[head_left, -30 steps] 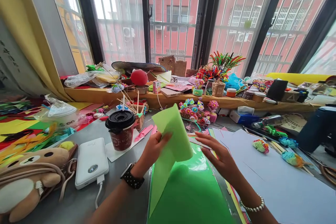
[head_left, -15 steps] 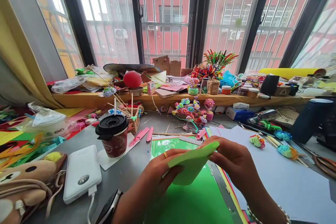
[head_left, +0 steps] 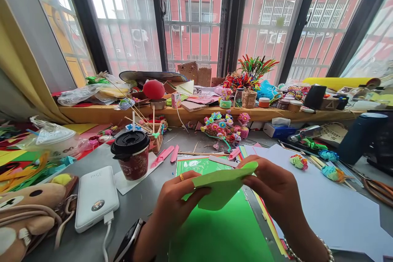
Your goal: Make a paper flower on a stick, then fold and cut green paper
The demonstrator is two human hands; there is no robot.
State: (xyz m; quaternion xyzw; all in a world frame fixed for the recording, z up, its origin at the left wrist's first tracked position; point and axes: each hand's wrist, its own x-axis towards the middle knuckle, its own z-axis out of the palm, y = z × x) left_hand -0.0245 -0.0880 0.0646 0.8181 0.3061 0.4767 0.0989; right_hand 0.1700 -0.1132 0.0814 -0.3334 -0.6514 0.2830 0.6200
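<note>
The left hand (head_left: 180,196) and the right hand (head_left: 274,182) are pinching opposite ends of a curled, light-green sheet of paper (head_left: 219,194) between thumbs and fingers, holding it above a glossy, bright-green rectangular sheet (head_left: 221,235) that is lying on the grey worktop (head_left: 136,201), near a dark-red, black-lidded cup (head_left: 135,166).

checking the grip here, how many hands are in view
2: the left hand grips the left end of the light green sheet of paper; the right hand pinches its right end. Some fingers are partly hidden, but both hands show clearly.
</note>
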